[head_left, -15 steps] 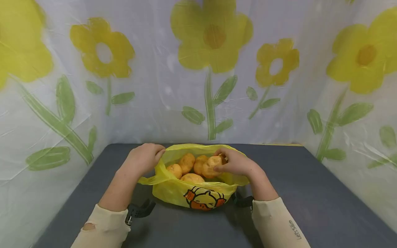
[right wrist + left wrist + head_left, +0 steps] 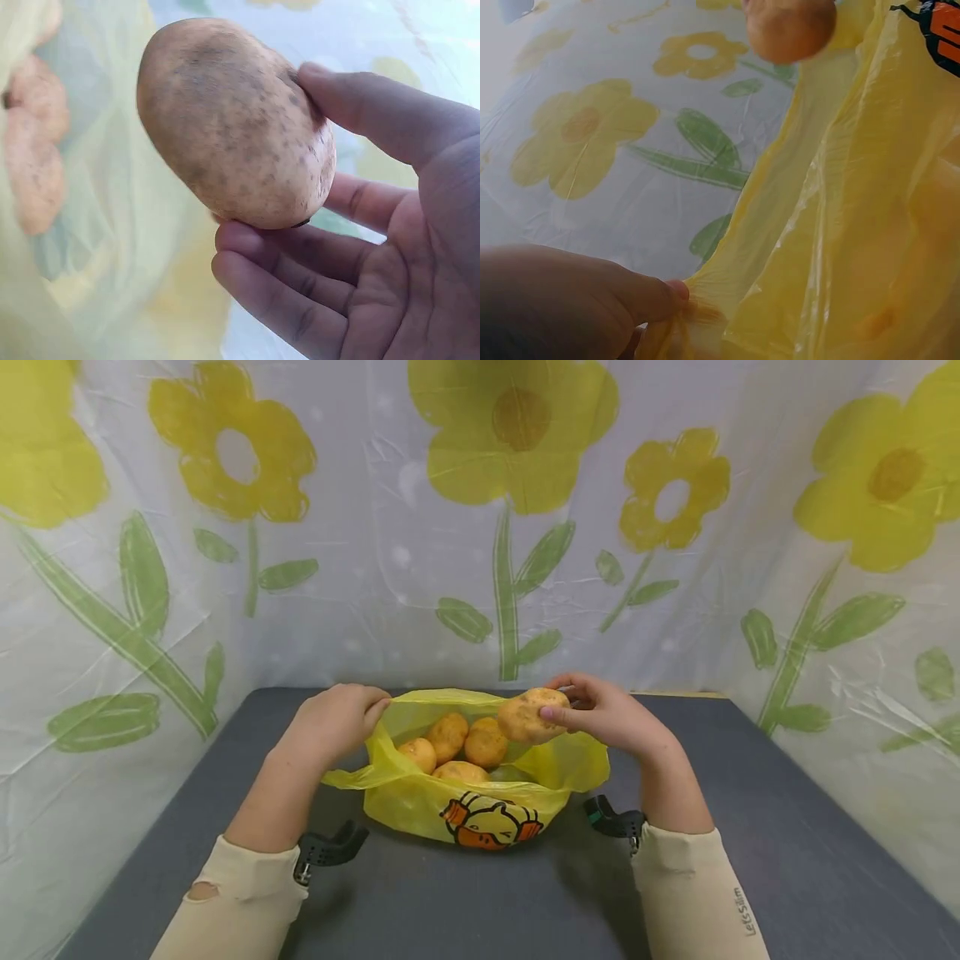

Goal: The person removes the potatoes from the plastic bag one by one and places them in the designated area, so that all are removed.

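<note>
A yellow plastic bag (image 2: 420, 806) with a printed duck face stands with its mouth spread wide, several potatoes (image 2: 447, 737) lying inside. At its left rim, my left hand (image 2: 333, 720) pinches the plastic; the left wrist view shows the thumb (image 2: 676, 291) pressed on the bag's edge (image 2: 780, 195). Above the right part of the opening, my right hand (image 2: 611, 714) grips one potato (image 2: 528, 716) between thumb and fingers. Close up in the right wrist view, that potato (image 2: 232, 124) is speckled, with fingers under it. The bag's bottom is hidden.
The bag rests on a dark grey table (image 2: 465, 902). Around the table hang pale plastic sheets (image 2: 360, 568) painted with yellow flowers. Black straps (image 2: 330, 847) sit on both wrists.
My right hand has lifted its potato up and to the right, out of the bag's mouth. My left hand still pinches the rim. The whole head view has shifted slightly.
</note>
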Action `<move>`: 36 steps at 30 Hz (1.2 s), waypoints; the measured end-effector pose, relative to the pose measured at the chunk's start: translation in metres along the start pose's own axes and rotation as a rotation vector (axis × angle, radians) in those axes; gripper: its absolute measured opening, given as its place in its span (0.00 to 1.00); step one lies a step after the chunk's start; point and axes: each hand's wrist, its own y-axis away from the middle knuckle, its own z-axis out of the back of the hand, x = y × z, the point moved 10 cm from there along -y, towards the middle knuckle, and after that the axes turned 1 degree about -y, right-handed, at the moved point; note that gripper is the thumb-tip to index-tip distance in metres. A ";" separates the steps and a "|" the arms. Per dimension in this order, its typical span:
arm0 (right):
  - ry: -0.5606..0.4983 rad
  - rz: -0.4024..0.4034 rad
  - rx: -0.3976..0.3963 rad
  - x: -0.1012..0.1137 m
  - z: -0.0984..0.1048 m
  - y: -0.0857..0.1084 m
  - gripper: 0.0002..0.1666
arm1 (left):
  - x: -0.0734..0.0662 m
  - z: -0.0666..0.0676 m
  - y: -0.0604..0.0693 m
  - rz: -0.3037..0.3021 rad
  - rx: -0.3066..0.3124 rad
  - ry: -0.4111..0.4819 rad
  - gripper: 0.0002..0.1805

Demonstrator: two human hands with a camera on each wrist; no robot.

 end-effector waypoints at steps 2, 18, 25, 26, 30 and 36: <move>-0.028 -0.017 -0.030 -0.003 0.011 0.004 0.31 | 0.002 0.002 0.000 0.002 -0.005 0.003 0.18; -0.073 -0.219 -0.270 -0.054 0.067 0.022 0.41 | 0.002 0.006 -0.002 -0.007 0.013 0.017 0.16; -0.059 -0.382 -0.326 -0.092 0.069 0.018 0.38 | 0.007 0.003 0.001 0.010 0.021 0.017 0.19; -0.045 -0.395 -0.319 -0.097 0.066 0.016 0.38 | 0.008 0.003 0.000 0.013 0.023 0.014 0.20; -0.004 -0.454 -0.288 -0.120 0.055 0.009 0.37 | 0.009 0.002 -0.001 0.015 0.028 0.005 0.20; 0.057 -0.484 -0.259 -0.146 0.040 0.001 0.37 | 0.007 -0.001 -0.004 0.004 0.030 -0.004 0.20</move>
